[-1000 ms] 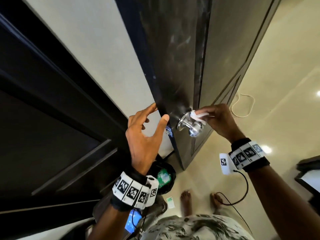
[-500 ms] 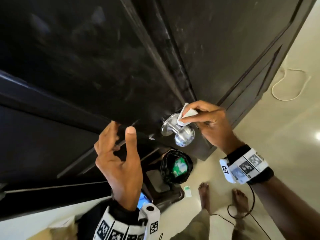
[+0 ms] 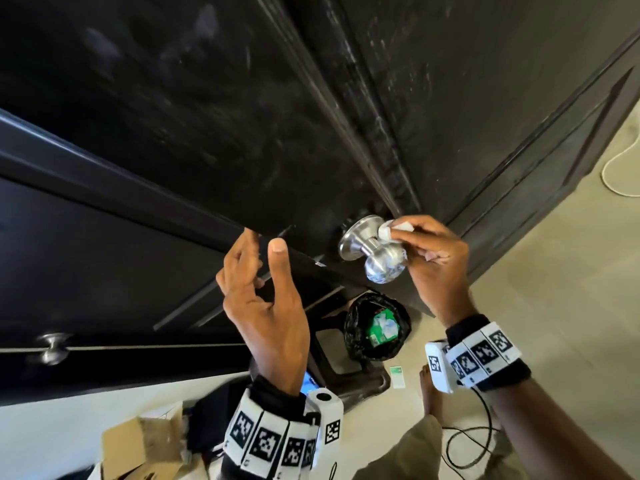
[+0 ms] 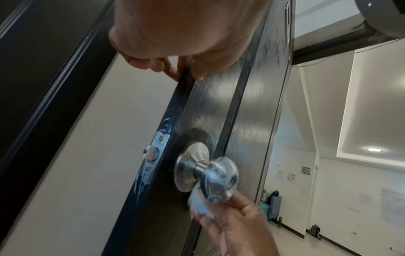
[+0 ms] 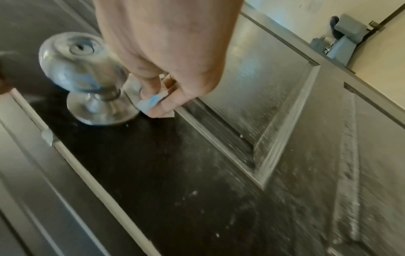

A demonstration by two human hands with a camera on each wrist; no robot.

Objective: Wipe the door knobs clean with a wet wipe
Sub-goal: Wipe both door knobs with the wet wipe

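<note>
A silver door knob [image 3: 372, 252] sticks out of the dark door [image 3: 450, 116]. My right hand [image 3: 410, 235] pinches a folded white wet wipe [image 3: 393, 228] and presses it against the knob's neck and base plate. The right wrist view shows the wipe [image 5: 151, 102] between my fingertips beside the knob [image 5: 79, 62]. My left hand [image 3: 262, 252] grips the door's edge to the left of the knob. In the left wrist view its fingers lie behind the edge [image 4: 183, 90] and its thumb on the front face. A second silver knob [image 3: 52, 348] sits on another dark door at lower left.
A black-lined bin [image 3: 353, 327] holding green packets stands on the floor below the knob. A small packet [image 3: 397, 376] lies beside it. A cardboard box [image 3: 145, 445] sits at lower left. A black cable [image 3: 464, 445] and a white cord [image 3: 620, 174] trail on the floor.
The view has swung so that the door fills the frame. My right hand has moved the wipe round the knob's neck toward its right side. My left hand stays at the door's edge.
</note>
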